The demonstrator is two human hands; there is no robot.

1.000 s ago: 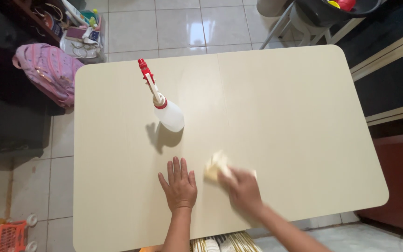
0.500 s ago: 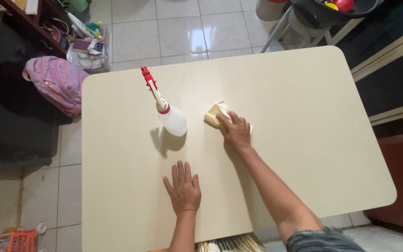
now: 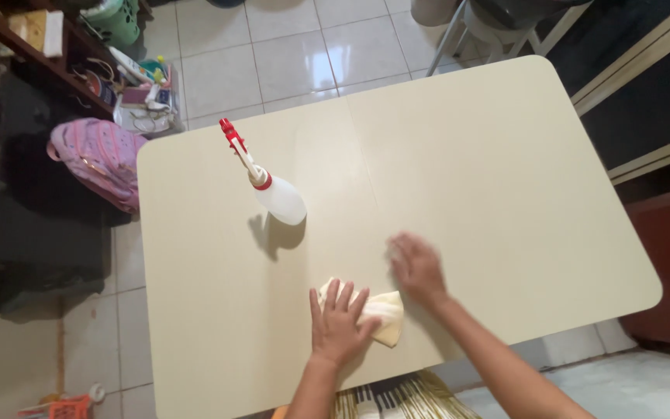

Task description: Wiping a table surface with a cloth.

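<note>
While the spray bottle (image 3: 279, 200) is standing where it was, my left hand (image 3: 338, 326) is now pressing flat, fingers spread, on the yellow cloth (image 3: 381, 316) near the surface's (image 3: 505, 171) front edge; my right hand (image 3: 416, 269), open, has let it go.

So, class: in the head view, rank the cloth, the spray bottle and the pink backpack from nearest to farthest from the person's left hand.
1. Cloth: under the left hand, at the table's near edge.
2. Spray bottle: upright, farther up the table.
3. Pink backpack: on the floor, off the table's left side.
</note>
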